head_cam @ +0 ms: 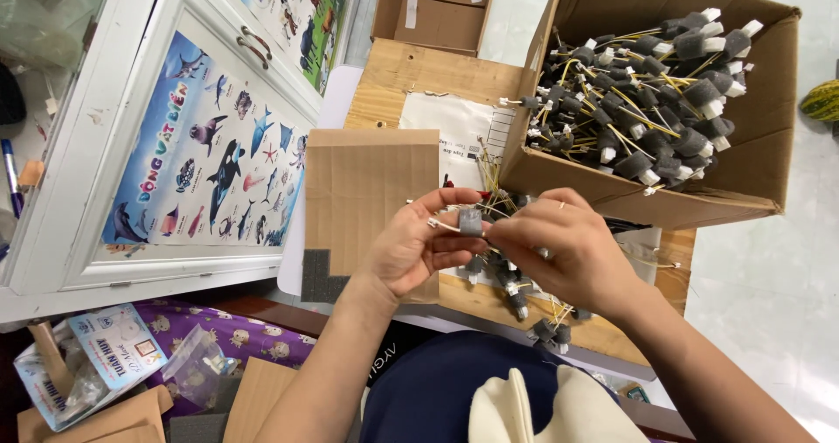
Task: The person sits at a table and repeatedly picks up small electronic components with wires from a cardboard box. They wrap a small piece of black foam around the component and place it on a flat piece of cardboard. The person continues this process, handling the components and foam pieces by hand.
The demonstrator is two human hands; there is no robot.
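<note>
Two hands meet over the wooden board (454,299), and what worries me is how small the work is. My left hand (411,251) is closed narrow, thumb and fingertips pinching a grey foam piece (470,222) threaded on a thin pale stick (441,225). My right hand (568,255) is curled around the other end, fingers tight; I cannot tell exactly what it grips, since its knuckles hide the contact. I judge the foam could slide off the stick if either pinch loosens, or the stick could bend and snap under a twist. Loose finished pieces (516,290) lie just beneath my hands on the board, and a careless wrist could scatter them off its edge. The foam piece sits at my left fingertips, touching them, between both hands, well below the open cardboard box (760,146) heaped with similar pieces.
</note>
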